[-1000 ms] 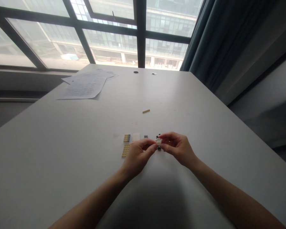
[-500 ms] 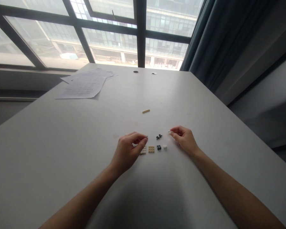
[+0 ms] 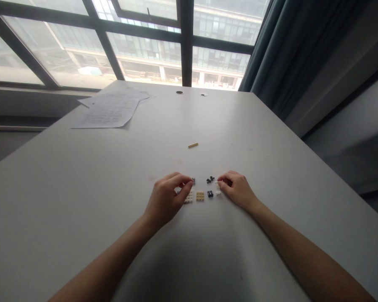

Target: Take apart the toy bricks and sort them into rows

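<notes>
Small building bricks lie in a cluster on the grey table (image 3: 82, 188). My left hand (image 3: 168, 199) rests curled over the left of the cluster, thumb and forefinger pinched at a small grey brick (image 3: 193, 180). Just right of that hand sit a cream plate (image 3: 189, 197) and a tan square plate (image 3: 200, 196). My right hand (image 3: 237, 188) is curled, its fingertips pinching a small white brick (image 3: 217, 184). Near it are a dark blue brick (image 3: 210, 193), another white brick (image 3: 218, 193) and a black piece (image 3: 210, 179).
A thin tan bar (image 3: 193, 145) lies alone further out on the table. Printed sheets of paper (image 3: 110, 111) lie at the far left corner. Two round cable holes (image 3: 179, 92) sit by the window edge. A dark curtain (image 3: 290, 50) hangs at the right.
A second ago both hands held a white piece together above the bricks. They parted; the right hand swung out right with a white brick and has now come back toward the cluster.
</notes>
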Demonstrator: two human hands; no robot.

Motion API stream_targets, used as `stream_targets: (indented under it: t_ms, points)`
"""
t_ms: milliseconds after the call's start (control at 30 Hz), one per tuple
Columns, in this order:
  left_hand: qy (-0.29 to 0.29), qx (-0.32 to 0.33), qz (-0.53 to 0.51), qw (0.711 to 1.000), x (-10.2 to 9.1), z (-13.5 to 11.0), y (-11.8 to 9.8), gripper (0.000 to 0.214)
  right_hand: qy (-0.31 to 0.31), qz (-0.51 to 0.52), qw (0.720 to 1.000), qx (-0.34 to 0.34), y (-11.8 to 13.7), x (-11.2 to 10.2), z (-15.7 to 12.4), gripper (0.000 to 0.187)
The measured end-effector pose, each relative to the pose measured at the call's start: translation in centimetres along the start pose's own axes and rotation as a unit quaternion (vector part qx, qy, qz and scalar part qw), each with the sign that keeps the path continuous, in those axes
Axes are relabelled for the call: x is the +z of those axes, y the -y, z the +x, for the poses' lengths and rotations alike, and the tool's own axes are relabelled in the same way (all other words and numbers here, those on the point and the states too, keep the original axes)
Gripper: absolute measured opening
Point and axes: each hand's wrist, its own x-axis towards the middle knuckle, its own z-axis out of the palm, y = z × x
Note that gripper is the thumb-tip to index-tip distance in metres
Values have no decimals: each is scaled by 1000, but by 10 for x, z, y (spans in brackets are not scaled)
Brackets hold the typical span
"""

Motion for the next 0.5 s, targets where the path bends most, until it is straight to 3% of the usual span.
stream_targets:
  t_ms: [200, 333, 500]
  points:
    - [-17, 20, 27, 999, -8, 5, -4, 20, -14, 18, 1000, 1, -1, 1, -1, 12]
    - [-39, 16, 94, 995, -17, 33, -1, 22, -30, 39, 999, 8, -2, 2, -1, 13]
    - [66, -26, 236, 969, -1, 94, 23, 40, -36, 46, 998, 13, -2, 3, -1, 14]
